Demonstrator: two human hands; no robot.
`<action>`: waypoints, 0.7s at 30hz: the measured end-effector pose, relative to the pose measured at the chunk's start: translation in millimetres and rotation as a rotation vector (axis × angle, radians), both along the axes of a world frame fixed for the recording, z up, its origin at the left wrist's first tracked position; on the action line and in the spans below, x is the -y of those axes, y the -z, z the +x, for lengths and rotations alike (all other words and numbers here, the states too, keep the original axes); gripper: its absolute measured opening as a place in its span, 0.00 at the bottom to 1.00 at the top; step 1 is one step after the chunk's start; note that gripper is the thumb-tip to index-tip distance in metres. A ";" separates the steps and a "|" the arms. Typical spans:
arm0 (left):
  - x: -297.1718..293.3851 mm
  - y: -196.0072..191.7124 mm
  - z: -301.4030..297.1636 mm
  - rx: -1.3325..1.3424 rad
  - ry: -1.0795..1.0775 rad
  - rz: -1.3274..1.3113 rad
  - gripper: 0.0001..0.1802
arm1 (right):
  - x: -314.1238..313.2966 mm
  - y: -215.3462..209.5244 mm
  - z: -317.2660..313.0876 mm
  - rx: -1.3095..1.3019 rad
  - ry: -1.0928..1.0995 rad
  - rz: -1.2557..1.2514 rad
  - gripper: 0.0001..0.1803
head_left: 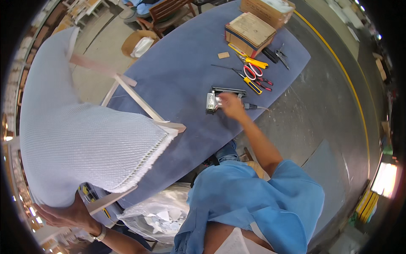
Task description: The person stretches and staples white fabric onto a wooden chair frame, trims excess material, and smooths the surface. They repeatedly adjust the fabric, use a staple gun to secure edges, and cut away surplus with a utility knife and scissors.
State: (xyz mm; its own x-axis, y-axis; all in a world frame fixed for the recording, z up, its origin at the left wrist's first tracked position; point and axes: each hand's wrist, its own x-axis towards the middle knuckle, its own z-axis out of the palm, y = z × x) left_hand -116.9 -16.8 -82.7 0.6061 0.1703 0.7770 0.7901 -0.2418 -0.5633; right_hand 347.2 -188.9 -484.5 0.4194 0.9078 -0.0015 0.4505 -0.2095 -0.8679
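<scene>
On the blue felt-covered table [186,80], a grey metal staple gun [215,100] is gripped by the right hand [231,105], fingers closed. The white fabric-covered wooden frame [80,139], overhanging the table's left edge, is clasped by the left hand [69,213].

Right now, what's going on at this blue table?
A person is working on a chair frame covered in white woven fabric. The left hand steadies it at its lower edge, while the right hand rests on a staple gun lying on the blue table. Screwdrivers, scissors and cardboard boxes sit beyond.
</scene>
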 end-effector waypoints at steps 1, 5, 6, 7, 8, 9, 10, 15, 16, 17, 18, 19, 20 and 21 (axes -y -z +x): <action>-11.4 -4.3 -0.8 -0.008 0.032 0.014 0.64 | 10.5 12.7 32.1 0.132 0.205 -0.013 0.18; -36.4 -33.6 2.2 -0.001 0.031 -0.011 0.63 | 41.6 46.7 121.6 0.469 0.693 -0.255 0.22; -58.4 -30.9 13.6 0.017 0.044 -0.030 0.63 | 51.2 52.9 126.6 0.516 0.735 -0.332 0.23; -71.1 -37.3 24.8 0.025 0.061 -0.031 0.63 | 44.3 56.2 131.3 0.581 0.728 -0.365 0.23; -73.0 -44.3 37.5 0.048 0.106 -0.050 0.63 | 42.9 58.4 135.2 0.650 0.730 -0.412 0.23; -75.5 -48.9 32.8 0.063 0.065 -0.052 0.63 | 37.5 54.7 134.8 0.632 0.727 -0.413 0.23; -81.5 -53.8 25.9 0.079 0.029 -0.056 0.63 | 31.7 51.0 135.5 0.613 0.729 -0.416 0.23; -105.1 -71.2 27.0 0.094 0.038 -0.096 0.60 | 33.4 53.5 154.9 0.677 0.737 -0.526 0.23; -109.3 -73.5 28.2 0.085 0.060 -0.095 0.60 | 33.6 54.0 160.1 0.683 0.681 -0.585 0.23; -113.4 -77.0 29.8 0.074 0.078 -0.093 0.60 | 34.0 54.6 163.9 0.688 0.621 -0.642 0.23; -115.1 -79.6 25.4 0.061 0.078 -0.090 0.59 | 29.2 51.4 161.7 0.665 0.591 -0.662 0.22; -119.0 -82.5 20.5 0.051 0.088 -0.085 0.59 | 23.7 48.6 157.9 0.642 0.555 -0.679 0.21; -125.1 -87.2 15.6 0.040 0.092 -0.080 0.59 | 15.8 46.6 152.4 0.621 0.512 -0.694 0.20; -128.0 -90.5 5.8 0.040 0.077 -0.074 0.59 | 9.2 43.5 147.6 0.569 0.508 -0.599 0.19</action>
State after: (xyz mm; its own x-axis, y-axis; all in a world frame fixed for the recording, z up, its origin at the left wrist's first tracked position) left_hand -111.1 111.2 7.8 0.5884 0.1825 0.7877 0.7891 -0.3421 -0.5102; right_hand 494.7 -198.0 -528.0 0.8421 0.5333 -0.0802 0.5040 -0.8312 -0.2346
